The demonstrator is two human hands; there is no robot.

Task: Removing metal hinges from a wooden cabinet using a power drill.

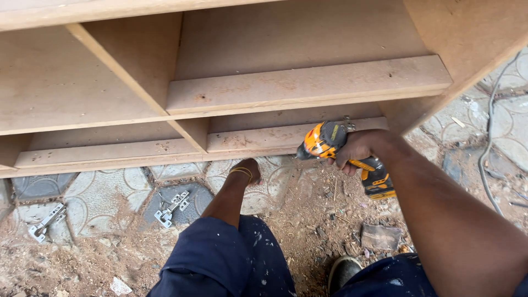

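Your right hand [355, 157] is closed around the grip of the orange and black cordless drill [330, 144], and the nose of the drill points to the left, at the front edge of the lowest board of the wooden cabinet [308, 85]. Your left hand [246, 169] reaches down under this same board, with a yellow band on the wrist; the fingers go behind the edge, so I cannot tell if they hold something or only press there.

For this step, I think it is good to keep the drill straight against the edge, not tilted, and to press with steady force, so the tip does not slip on the smooth board. Keep your left fingers away from the line of the tip, because they are near under the board.

The cabinet is of plain brown board with shelves and an upright divider [143, 60], and it lies on the ground. The floor [104, 198] is of grey patterned paving blocks, covered with sawdust and reddish dirt. Two metal hinges [171, 208] lie on the floor at the left, near the cabinet, one further left [47, 221]. A grey cable [489, 137] runs along the floor at the right.
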